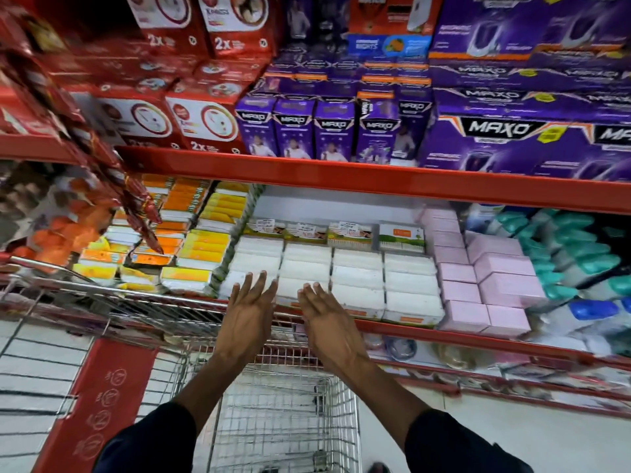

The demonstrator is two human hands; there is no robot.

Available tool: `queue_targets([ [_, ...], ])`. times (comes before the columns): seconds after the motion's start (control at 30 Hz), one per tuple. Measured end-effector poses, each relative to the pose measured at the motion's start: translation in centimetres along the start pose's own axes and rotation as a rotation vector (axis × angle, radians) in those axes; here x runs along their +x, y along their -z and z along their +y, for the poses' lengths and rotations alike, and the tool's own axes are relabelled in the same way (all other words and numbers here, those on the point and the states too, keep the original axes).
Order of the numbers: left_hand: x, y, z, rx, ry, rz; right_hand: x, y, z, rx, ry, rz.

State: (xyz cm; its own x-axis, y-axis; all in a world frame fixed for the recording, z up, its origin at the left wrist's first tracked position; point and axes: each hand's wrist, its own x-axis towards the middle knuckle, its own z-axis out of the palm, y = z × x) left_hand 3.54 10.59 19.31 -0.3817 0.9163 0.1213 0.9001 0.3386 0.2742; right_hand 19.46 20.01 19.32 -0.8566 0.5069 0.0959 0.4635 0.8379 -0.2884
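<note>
I reach both arms over a wire shopping cart (283, 418) toward a store shelf. My left hand (251, 312) and my right hand (324, 319) are side by side with fingers straight, holding nothing. Their fingertips lie at the front row of white packs (358, 278) stacked in columns on the lower shelf. Whether the fingers touch the packs cannot be told. The cart's basket below my arms looks empty.
Orange and yellow packs (201, 247) lie left of the white ones, pink boxes (491, 281) and teal-capped items (566, 254) to the right. A red shelf rail (341, 175) runs above, carrying purple boxes (495, 141) and red boxes (205, 121). Red sachet strips (112, 172) hang at left.
</note>
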Motion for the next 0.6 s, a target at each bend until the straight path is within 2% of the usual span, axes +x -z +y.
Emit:
queue_targets([
  [0.1,0.1,-0.1,-1.8,0.004,-0.010,0.007,1.6,-0.7,-1.4,0.012,0.013,-0.025],
  [0.43,0.9,-0.4,-4.2,0.076,-0.098,-0.069,3.5,-0.1,-2.4,-0.012,-0.112,-0.114],
  [0.6,1.2,-0.7,-4.3,0.087,-0.101,-0.051,3.6,0.0,-2.4,-0.012,-0.130,-0.095],
])
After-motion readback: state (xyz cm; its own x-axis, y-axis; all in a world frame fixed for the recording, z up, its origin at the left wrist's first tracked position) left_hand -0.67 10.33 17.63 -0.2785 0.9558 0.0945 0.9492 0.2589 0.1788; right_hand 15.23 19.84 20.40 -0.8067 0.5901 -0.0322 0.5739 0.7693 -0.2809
